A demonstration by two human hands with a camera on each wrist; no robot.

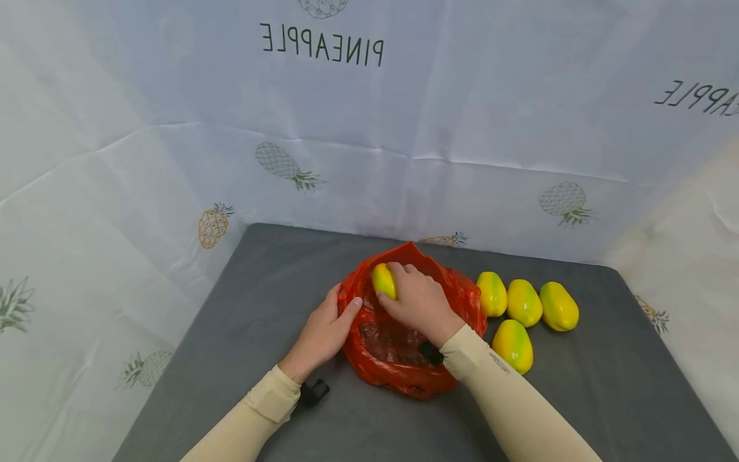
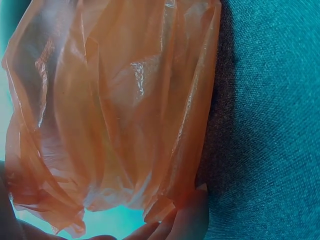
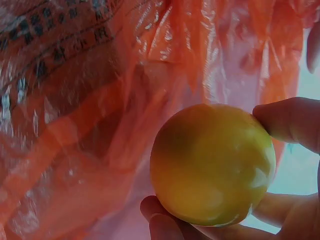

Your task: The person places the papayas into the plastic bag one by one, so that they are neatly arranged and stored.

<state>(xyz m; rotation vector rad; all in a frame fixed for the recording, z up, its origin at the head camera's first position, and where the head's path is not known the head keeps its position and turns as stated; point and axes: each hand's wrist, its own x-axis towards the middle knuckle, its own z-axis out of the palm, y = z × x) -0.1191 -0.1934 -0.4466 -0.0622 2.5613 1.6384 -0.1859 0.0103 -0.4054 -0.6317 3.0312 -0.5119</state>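
Note:
A red plastic bag [image 1: 398, 378] sits with its mouth open on the grey table. At its left rim my left hand [image 1: 326, 327] grips the plastic, thumb on the inner side and fingers outside. In the left wrist view the fingertips [image 2: 187, 217] are at the bag's edge. My right hand [image 1: 418, 301] reaches over the bag's mouth and holds a glossy, oval yellow-green fruit [image 1: 383, 281] between thumb and fingers. The right wrist view shows this fruit [image 3: 212, 165] in front of the bag's crumpled inner plastic [image 3: 100, 165], which bears dark printed characters.
Several similar yellow-green fruits lie right of the bag: one nearer fruit [image 1: 512, 346] by my right forearm, others behind it, including the rightmost fruit [image 1: 559, 307]. A pineapple-print cloth [image 1: 404, 115] hangs behind the grey table [image 1: 248, 289].

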